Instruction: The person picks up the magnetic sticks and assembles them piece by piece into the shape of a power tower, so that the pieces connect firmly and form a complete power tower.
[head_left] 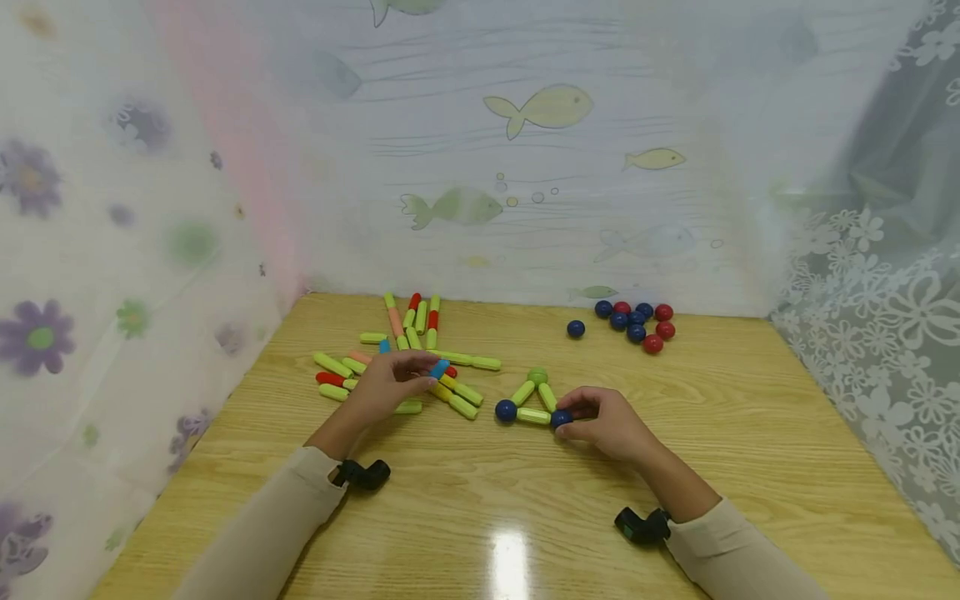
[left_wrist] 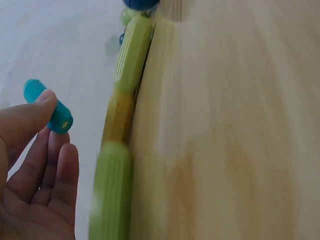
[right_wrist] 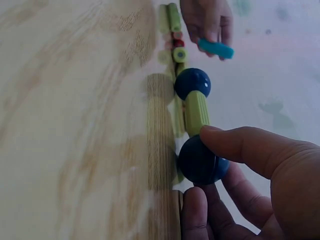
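Between thumb and fingers, my left hand [head_left: 393,382] pinches a short blue rod [left_wrist: 49,106], held above the pile of rods. My right hand [head_left: 609,423] grips a dark blue ball [right_wrist: 202,161] at the right corner of a flat triangle on the table. Light green rods [head_left: 533,416] form the triangle's three sides. Another dark blue ball [head_left: 506,410] makes its left corner, and a green ball [head_left: 537,376] its far corner. In the right wrist view, the left hand with the blue rod shows beyond the triangle.
Light green, red, orange and yellow rods [head_left: 463,406] lie scattered around and behind the left hand on the wooden table [head_left: 450,517]. Dark blue balls [head_left: 575,328] and red balls [head_left: 653,343] sit at the back right. Patterned curtains [head_left: 525,208] hang behind and at both sides.
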